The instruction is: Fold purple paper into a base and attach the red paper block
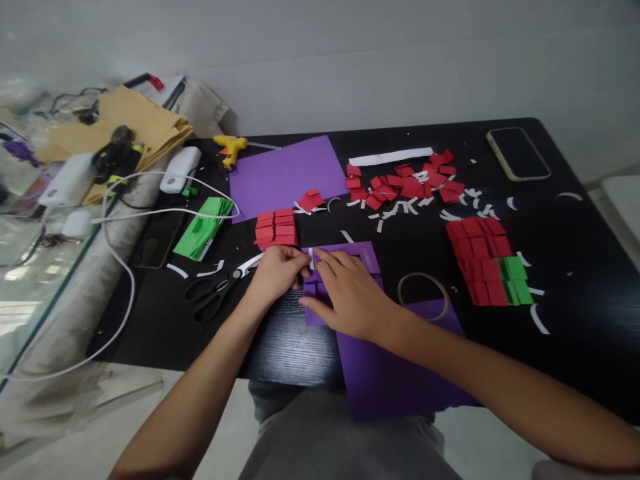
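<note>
Black surface (287, 340): left fingers (295, 254) are pinching purple paper (314, 315); flattened right fingers (331, 269) are steadying it; slipping could skew the white strip (311, 258) between.

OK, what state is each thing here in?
Left hand: fingertips together beside white strip
Right hand: fingers spread on purple piece
Scissors: lying, tips hidden
Right-side phone: face up, screen dark
Glue gun: on its side
Cable: looped
Green stack: fanned
Loose red pieces: overlapping
White offcuts: scattered, some curled
</note>
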Demonstrator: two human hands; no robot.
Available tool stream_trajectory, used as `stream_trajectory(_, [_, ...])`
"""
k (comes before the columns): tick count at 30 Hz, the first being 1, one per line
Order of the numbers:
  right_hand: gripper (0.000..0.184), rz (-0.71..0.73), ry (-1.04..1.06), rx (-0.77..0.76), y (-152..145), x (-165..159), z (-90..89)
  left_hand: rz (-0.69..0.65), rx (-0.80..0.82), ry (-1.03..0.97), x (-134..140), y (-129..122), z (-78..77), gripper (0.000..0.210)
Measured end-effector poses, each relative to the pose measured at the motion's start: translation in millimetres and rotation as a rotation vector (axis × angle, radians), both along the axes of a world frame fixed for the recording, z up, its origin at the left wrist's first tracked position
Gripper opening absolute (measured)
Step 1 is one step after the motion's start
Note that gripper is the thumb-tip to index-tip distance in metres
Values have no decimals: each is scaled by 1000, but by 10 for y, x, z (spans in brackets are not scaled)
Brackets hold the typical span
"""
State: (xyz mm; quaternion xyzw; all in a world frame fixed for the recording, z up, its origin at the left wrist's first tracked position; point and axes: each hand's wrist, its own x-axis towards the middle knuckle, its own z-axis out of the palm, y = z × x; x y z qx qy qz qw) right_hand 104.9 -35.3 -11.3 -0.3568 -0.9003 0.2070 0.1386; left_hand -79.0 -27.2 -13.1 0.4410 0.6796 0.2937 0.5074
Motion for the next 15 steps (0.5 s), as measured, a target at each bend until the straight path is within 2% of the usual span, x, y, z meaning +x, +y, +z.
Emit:
stream_trajectory(6, [57,28,-40,20,35,6,8,-1,-3,18,15,2,4,19])
stream_trajectory(13, [28,63,-36,17,155,32,23,0,-16,53,27,13,6,22])
stream_trajectory(15, [34,73,-53,-15,209,31,42,-1,-28,58,27,15,12,23])
